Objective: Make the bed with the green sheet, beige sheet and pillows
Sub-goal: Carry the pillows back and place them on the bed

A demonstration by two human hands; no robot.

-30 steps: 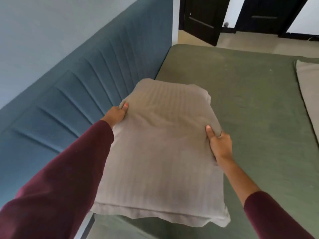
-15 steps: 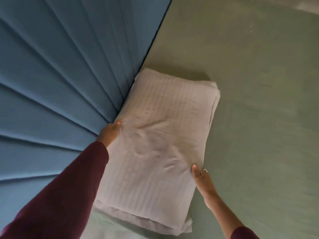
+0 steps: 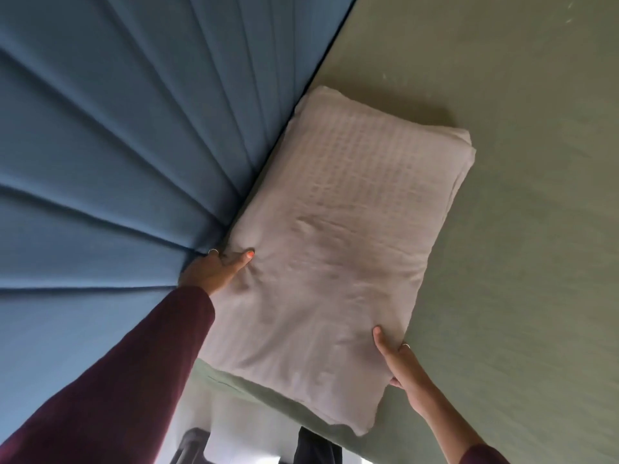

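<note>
A beige striped pillow point(image 3: 341, 222) lies flat on the green sheet point(image 3: 522, 229), its long left edge against the blue headboard. My left hand point(image 3: 214, 271) grips that left edge, thumb pressed on top and fingers tucked between pillow and headboard. My right hand point(image 3: 400, 366) holds the near right edge of the pillow, thumb on top and fingers underneath. The beige sheet is out of view.
The padded blue headboard point(image 3: 117, 162) with vertical channels fills the left side. The near edge of the mattress point(image 3: 268, 393) runs under the pillow's near end, with pale floor point(image 3: 248, 426) and dark shapes below it.
The pillow has gone from held in the air to lying on the green sheet against the headboard. Both hands keep their hold on its sides. My view has tilted down and closer.
</note>
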